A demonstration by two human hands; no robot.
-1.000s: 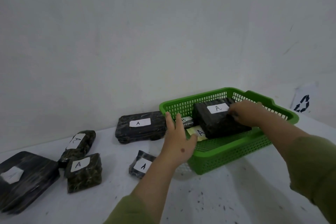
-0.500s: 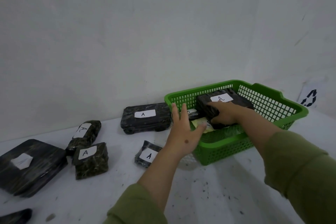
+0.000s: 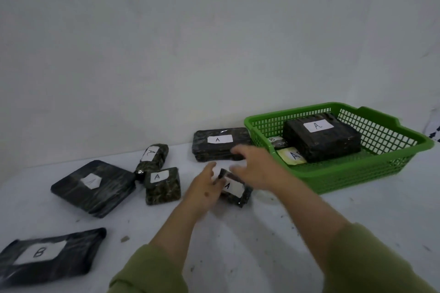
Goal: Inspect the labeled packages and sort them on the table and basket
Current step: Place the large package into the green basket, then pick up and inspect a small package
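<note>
The small package (image 3: 234, 189) between the two hands is a dark, plastic-wrapped block with a white label marked "A". It lies on the white table (image 3: 262, 240), just in front of the green basket (image 3: 345, 173) and near its left front corner.

The left hand (image 3: 204, 188) is at the package's left edge. Its fingers are loosely extended and slightly spread; motion blur prevents telling whether they touch the wrapping. The right hand (image 3: 256, 169) is above the far right side of the package, fingers extended and spread, also blurred. It holds nothing, and contact with the package cannot be confirmed. Both arms wear olive-green sleeves (image 3: 147, 271).

The basket holds a large dark package (image 3: 321, 140) labelled "A", tilted against the back wall, a yellow packet (image 3: 290, 156) labelled "A", and a small item (image 3: 276, 141) labelled "B".

On the table, left of the basket:
- a flat rectangular package (image 3: 220, 144) labelled "A", near the wall;
- a rolled package (image 3: 152, 157) labelled "A";
- a squat block (image 3: 163, 185) labelled "A", touching the roll;
- a wide flat package (image 3: 92, 187) whose label is unreadable;
- a flat package (image 3: 47, 257) labelled "B", at the near left edge, well apart from the others.
</note>
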